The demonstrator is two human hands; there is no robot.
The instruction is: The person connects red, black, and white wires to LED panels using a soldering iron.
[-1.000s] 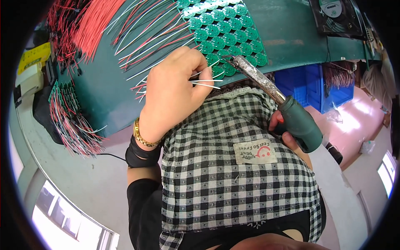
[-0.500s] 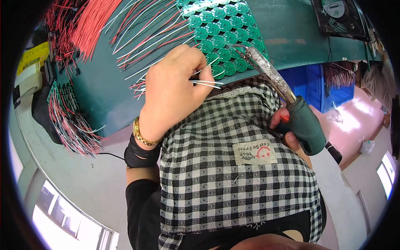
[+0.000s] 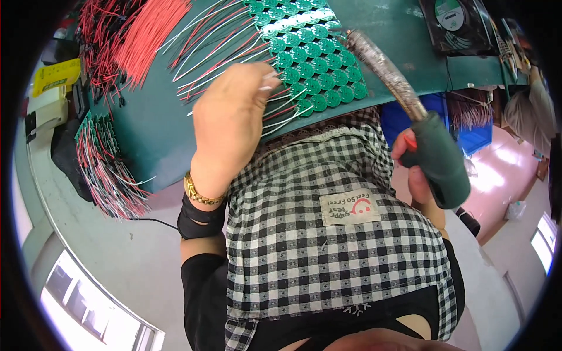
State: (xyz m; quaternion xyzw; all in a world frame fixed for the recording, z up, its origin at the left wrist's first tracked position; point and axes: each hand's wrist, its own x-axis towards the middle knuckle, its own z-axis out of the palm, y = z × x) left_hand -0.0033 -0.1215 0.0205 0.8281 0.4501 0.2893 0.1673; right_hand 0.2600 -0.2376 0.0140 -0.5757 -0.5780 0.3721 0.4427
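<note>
My left hand pinches thin, springy wires at the table edge beside the green boards; they're light and best held near their ends. My right hand grips the iron by its padded handle.

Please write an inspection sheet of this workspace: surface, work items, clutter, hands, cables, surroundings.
Surface: green bench mat, partly bare.
Work items: panel of round green circuit boards with red and white wires attached; soldering iron with dark padded handle.
Clutter: loose red wire bundle; second wired panel at the mat's left edge; yellow box.
Hands: left hand pinches thin wires at the panel; right hand grips the iron's handle.
Cables: black cable below the mat.
Surroundings: fan upper right; blue bin.
</note>
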